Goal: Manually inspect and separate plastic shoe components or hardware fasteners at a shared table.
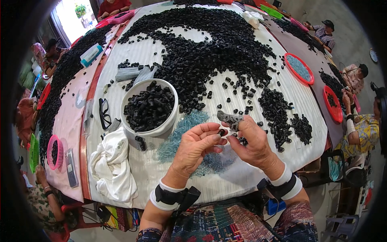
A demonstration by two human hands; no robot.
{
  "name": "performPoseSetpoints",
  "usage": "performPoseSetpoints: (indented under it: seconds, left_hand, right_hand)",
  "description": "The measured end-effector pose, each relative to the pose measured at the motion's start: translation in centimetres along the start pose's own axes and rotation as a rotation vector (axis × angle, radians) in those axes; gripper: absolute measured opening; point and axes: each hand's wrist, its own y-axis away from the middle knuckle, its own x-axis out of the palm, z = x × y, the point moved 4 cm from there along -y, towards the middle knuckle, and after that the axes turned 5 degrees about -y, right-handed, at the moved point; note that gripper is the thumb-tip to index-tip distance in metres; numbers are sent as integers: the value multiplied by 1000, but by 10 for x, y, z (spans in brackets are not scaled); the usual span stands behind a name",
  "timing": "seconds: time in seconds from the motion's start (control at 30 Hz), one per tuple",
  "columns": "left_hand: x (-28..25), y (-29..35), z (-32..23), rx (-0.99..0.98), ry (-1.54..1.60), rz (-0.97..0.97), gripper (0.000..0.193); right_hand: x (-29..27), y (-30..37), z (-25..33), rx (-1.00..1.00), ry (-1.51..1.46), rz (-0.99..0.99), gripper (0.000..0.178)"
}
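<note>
My left hand, fingers curled, pinches a small black plastic part between thumb and fingertips. Close beside it is my right hand, thumb and fingers bent toward that part. A dark grey, speckled, worn-looking piece lies along its index finger; whether it is a finger cover or a held thing is unclear. What the right fingertips grip is hidden. Beneath both hands spreads a heap of tiny translucent blue pieces. A white bucket full of black parts stands left of my hands.
A large heap of black parts covers the far table. Eyeglasses, a crumpled white cloth and grey bundles lie at the left. Red trays line the right side. Several people sit around the table.
</note>
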Motion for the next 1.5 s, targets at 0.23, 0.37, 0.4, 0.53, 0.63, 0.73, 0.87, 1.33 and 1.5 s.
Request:
performPoseSetpoints:
  seconds: [0.23, 0.37, 0.4, 0.53, 0.63, 0.73, 0.87, 1.33, 1.5]
  left_hand:
    - [2, 0, 0, 34, -23, 36, 34]
    - [-4, -1, 5, -4, -52, 7, 34]
    - [-5, -1, 5, -8, -49, -6, 33]
    - [-4, -2, 5, -26, -63, -2, 31]
    - [-6, -3, 7, -45, -93, -24, 32]
    - [-8, -3, 8, -46, -68, -54, 31]
    - [-8, -3, 8, -63, -69, -78, 26]
    - [2, 5, -1, -66, -271, -13, 27]
    - [1, -2, 6, -56, -200, 34, 25]
  right_hand:
    - [2, 2, 2, -15, -3, 34, 33]
    - [7, 1, 0, -34, 28, 50, 31]
    - [7, 0, -1, -18, 25, 62, 31]
    - [7, 1, -9, 109, -89, 75, 28]
    - [8, -1, -10, 55, -84, 105, 27]
    - [11, -2, -13, 38, -81, 128, 27]
    - [13, -4, -13, 111, -157, 140, 25]
    - [11, 3, -16, 371, -385, 77, 30]
    - [4, 5, -26, 300, -322, 45, 31]
